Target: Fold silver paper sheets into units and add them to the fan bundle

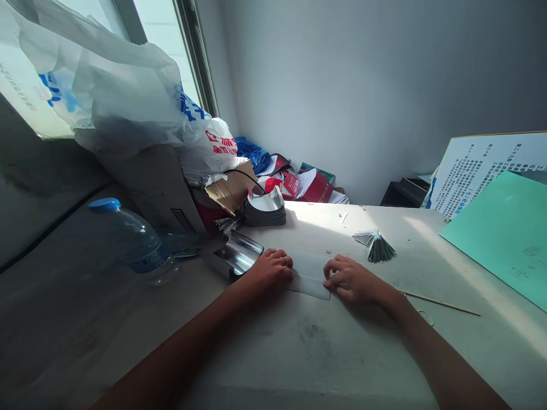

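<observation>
A thin translucent sheet (308, 273) lies flat on the white table between my two hands, a fold line or edge running along it. My left hand (276, 267), with a ring on one finger, has its fingers curled down on the sheet's left end. At the right end, my right hand (348, 278) pinches the sheet's edge between thumb and fingers. Just left of my left hand sits a shiny metal trough-like holder (241, 255). A fanned bundle of thin metal strips or wires (380, 247) rests beyond my right hand. Near my right wrist lie a thin wooden stick (442, 303) and a small pale loop (426, 318).
A stack of curved dark pieces (265, 212) stands behind the holder, beside another wire bundle (226, 226). On the left are a water bottle (143, 245) and plastic bags (128, 97) over a box (158, 182). A green folder (508, 239) and printed board (478, 165) occupy the right.
</observation>
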A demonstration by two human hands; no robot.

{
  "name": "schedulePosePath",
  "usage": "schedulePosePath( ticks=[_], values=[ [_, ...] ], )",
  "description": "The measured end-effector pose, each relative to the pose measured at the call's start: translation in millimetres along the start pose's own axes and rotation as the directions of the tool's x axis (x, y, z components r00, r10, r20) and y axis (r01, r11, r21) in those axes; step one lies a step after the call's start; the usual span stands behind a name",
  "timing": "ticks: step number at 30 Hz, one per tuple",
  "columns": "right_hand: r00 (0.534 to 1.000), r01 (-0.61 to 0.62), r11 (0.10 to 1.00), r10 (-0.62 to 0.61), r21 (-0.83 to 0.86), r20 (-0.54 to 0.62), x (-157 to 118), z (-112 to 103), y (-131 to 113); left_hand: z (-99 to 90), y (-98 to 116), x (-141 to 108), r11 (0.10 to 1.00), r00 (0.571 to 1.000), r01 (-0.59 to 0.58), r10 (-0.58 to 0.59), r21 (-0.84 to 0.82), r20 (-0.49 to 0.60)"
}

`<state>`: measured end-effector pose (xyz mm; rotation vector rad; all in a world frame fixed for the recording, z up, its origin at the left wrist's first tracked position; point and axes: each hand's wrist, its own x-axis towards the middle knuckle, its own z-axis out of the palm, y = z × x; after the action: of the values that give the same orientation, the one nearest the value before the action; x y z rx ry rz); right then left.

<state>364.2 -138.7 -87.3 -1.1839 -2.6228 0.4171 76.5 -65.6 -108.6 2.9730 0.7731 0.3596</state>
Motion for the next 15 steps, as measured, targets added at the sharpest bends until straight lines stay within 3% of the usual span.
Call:
schedulePosePath(
  ticks=[6,11,15],
  values=[
    [0.984,0.178,0.979,-0.179,0.101,0.006,5,7,-23,6.1,2,1,0.987,0.988,0.145,-0.142,0.066,-0.057],
    [0.985,0.173,0.971,-0.171,0.165,-0.028,11,17,-25,5.2,21,8,0.963,0.959,0.270,-0.269,-0.005,-0.086],
    [0.985,0.170,0.969,-0.164,0.177,-0.049,16,22,-23,5.9,41,11,0.949,0.951,0.297,-0.284,0.106,-0.126]
  ],
)
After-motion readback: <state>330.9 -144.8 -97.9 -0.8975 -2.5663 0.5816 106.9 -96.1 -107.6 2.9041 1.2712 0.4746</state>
